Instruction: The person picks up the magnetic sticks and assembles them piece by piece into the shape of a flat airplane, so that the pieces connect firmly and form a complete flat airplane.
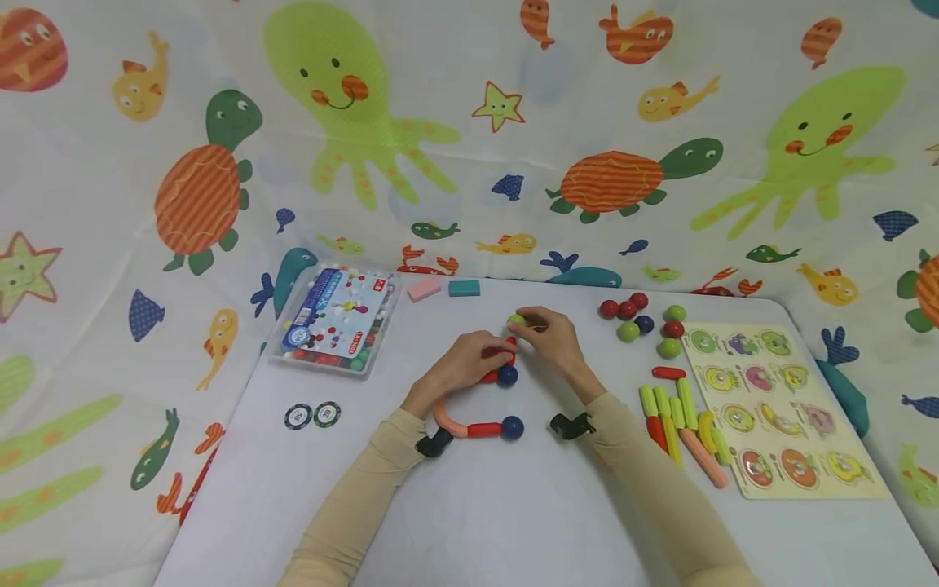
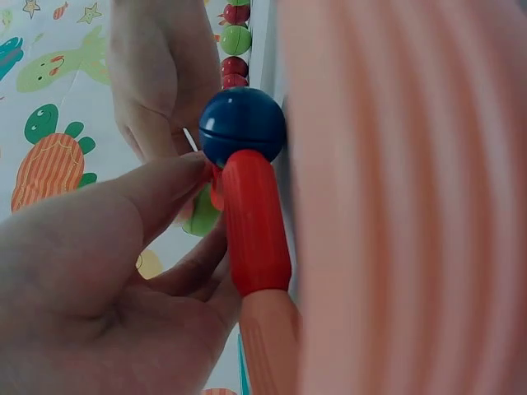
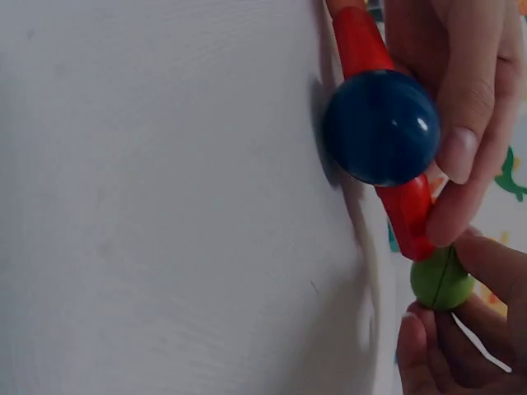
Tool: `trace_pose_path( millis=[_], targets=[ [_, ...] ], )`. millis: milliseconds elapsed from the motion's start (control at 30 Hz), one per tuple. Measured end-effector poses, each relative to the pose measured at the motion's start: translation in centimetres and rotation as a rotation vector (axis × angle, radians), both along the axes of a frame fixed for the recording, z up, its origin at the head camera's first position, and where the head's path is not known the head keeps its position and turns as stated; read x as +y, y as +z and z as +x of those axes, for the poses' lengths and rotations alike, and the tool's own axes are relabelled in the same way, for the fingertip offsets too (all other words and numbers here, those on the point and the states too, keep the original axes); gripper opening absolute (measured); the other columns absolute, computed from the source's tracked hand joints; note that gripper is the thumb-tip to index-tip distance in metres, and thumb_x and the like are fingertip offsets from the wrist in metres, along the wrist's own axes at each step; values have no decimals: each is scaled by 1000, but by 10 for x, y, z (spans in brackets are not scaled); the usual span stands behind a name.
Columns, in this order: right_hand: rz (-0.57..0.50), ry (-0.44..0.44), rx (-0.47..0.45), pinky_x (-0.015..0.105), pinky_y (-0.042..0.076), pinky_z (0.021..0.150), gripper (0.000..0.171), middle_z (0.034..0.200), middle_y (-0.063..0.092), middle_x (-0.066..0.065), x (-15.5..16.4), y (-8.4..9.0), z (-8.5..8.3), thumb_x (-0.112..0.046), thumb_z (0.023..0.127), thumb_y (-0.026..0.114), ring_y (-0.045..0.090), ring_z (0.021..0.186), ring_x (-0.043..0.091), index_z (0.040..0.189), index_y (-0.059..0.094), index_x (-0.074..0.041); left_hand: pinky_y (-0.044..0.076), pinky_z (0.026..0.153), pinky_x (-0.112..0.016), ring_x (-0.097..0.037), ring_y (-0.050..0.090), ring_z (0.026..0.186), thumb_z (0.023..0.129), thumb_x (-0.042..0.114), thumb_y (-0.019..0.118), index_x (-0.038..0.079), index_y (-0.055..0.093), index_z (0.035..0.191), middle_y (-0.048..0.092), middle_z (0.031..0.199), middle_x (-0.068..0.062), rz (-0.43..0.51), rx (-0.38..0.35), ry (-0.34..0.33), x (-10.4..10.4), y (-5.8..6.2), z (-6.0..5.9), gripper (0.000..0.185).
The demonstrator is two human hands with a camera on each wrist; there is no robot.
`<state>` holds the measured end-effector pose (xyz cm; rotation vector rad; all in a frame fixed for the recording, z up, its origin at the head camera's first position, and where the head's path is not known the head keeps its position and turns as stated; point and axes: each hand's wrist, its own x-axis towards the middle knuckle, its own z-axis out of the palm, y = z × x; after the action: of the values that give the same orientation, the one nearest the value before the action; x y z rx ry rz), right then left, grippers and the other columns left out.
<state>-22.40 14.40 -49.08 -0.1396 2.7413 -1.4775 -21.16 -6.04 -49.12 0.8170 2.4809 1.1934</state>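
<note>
My right hand [image 1: 555, 338] pinches a light green ball [image 3: 443, 278] between thumb and fingers. With its fingertips my left hand [image 1: 469, 360] grips a red rod [image 3: 408, 218], whose end meets the green ball. The rod's other end joins a dark blue ball [image 3: 381, 127]. From that ball a second red rod [image 2: 257, 222] runs to a curved salmon piece [image 1: 447, 420], partly hidden under the left hand in the head view. The curve leads on to another red rod [image 1: 484, 430] tipped with a second blue ball [image 1: 512, 428].
A clear box [image 1: 333, 319] of loose pieces stands at left, near two round chips [image 1: 313, 415]. Pink [image 1: 424, 290] and teal blocks [image 1: 465, 289] lie behind. On the right are several balls [image 1: 628, 331], several rods [image 1: 669, 416] and a fruit picture board [image 1: 781, 412].
</note>
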Motion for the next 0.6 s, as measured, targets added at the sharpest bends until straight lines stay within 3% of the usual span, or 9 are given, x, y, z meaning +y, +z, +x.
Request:
trace_pose_path(
  millis=[600],
  targets=[
    [50,9,-47,44,54,100,38,124,71,12,-5,-10,3,-31,96,71,68,115,29,128,68,-10,49,92,-31,-14,60,100,99,19,66,13,73,125,72,111,0,14,19,-2,2,-4,1,27]
  ],
)
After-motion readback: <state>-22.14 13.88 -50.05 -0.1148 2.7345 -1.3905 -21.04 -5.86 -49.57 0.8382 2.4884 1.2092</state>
